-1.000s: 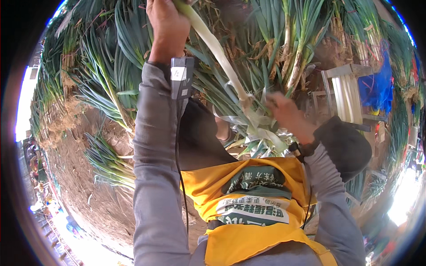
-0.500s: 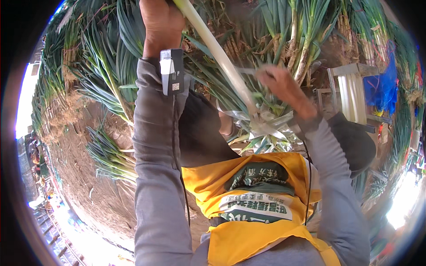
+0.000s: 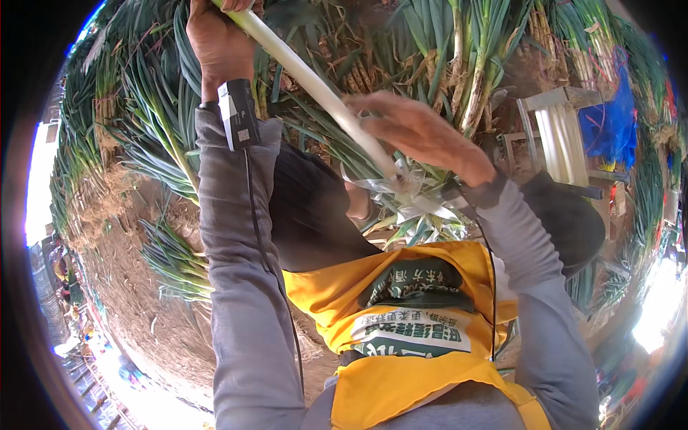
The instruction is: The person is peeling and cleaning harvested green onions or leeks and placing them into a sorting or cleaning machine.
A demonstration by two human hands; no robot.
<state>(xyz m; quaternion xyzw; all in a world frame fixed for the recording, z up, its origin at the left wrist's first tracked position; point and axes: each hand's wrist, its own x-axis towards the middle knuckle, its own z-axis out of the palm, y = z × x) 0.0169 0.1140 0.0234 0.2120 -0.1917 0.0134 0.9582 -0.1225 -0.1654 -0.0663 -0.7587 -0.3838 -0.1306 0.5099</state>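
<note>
At the top left my left hand (image 3: 222, 46) is closed round the upper part of a thick leek (image 3: 308, 80). Its long white stalk slants down to the right, the root end just above a pile of pale peeled leaves (image 3: 423, 204). My right hand (image 3: 426, 136) is beside the lower half of the stalk, blurred by motion, with its fingers stretched out toward it. Whether those fingers touch the leek I cannot tell. Green leek leaves (image 3: 315, 132) lie beneath the stalk. The leek's upper end runs out of view.
Bundles of leeks (image 3: 473, 64) lie across the far side and both edges. A small bundle (image 3: 175, 261) rests on the bare soil (image 3: 136, 287) at left. To the right stand a metal-framed stool (image 3: 562, 140) and a blue plastic bag (image 3: 609, 129).
My left hand and the leek have shifted left. My right hand has moved left toward the stalk, its fingers going from curled to stretched out.
</note>
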